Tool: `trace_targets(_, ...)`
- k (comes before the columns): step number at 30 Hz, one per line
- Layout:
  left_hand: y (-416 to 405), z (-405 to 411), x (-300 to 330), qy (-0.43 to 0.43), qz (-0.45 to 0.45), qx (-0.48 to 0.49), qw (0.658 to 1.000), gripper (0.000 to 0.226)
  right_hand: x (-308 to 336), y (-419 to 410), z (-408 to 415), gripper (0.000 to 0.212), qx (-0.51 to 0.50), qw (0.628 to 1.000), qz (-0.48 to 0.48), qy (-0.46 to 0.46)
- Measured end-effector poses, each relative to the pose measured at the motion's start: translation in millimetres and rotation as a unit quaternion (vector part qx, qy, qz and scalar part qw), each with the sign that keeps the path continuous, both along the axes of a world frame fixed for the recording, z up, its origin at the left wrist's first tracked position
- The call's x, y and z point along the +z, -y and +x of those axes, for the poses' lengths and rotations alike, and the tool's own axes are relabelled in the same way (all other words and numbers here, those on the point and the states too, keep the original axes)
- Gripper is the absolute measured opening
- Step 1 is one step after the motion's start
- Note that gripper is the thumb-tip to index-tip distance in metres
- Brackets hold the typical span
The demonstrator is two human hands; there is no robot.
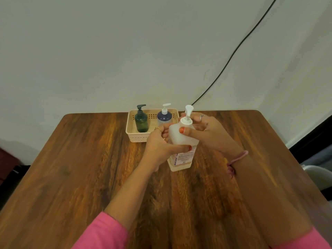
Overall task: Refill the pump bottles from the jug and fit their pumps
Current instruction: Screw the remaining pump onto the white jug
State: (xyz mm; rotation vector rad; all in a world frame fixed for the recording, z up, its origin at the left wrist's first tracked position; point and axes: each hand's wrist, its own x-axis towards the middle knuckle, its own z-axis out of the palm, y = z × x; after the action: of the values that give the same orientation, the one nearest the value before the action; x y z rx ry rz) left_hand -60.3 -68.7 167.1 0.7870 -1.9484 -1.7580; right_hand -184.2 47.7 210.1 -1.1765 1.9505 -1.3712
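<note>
A person in pink sleeves fits a pump [187,116] to a square white bottle [182,146] standing upright on the wooden surface [89,168], just near-right of a cream basket [132,131] at the far edge.

Head view: the step in hand appears to be tightening the pump collar. To do it well, the bottle should stay flat on the surface and be held from turning, while the collar is turned squarely on the neck so the thread does not cross; the nozzle stands raised and should be left free, not pressed.

The left hand [159,142] is closed around the bottle's left side, thumb across the front above the label, fingers wrapped behind. The right hand [206,130] curls partly closed at the bottle's shoulder and collar, thumb on the front face just below the collar, fingers behind the pump stem; whether it clamps the collar itself cannot be told.

In the basket stand a green bottle [142,123] on the left and a blue bottle [164,118] on the right, both with pumps on. No jug is in view. A black cable [233,53] runs down the wall.
</note>
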Motion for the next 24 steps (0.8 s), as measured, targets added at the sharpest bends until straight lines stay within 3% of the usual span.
trace_targets(7, -2.3, -9.5, -3.9, -0.005, -0.017, 0.022, 1.000, 0.083, -15.6, 7.1, 15.4, 0.040, -0.152, 0.983, -0.039, -0.097)
trace_targets(12, -1.6, -15.5, -6.9, -0.005, 0.007, 0.014, 1.000, 0.086, -16.5, 1.7, -2.1, 0.047, -0.070, 0.997, -0.021, -0.010)
trace_targets(15, 1.7, -20.9, -11.7, -0.017, 0.046, 0.014, 0.999, 0.088, -24.6, -12.6, -12.9, 0.078, -0.059, 0.992, -0.010, 0.109)
trace_targets(17, 4.2, -26.6, -15.1, -0.019, 0.051, 0.014, 0.998, 0.088, -34.2, -22.3, -17.0, 0.086, -0.087, 0.990, 0.030, 0.104)
trace_targets(24, 6.9, -69.0, -26.0, -0.042, 0.045, 0.022, 0.998, 0.086, -61.1, -20.2, -37.4, 0.052, -0.096, 0.984, -0.004, 0.148)
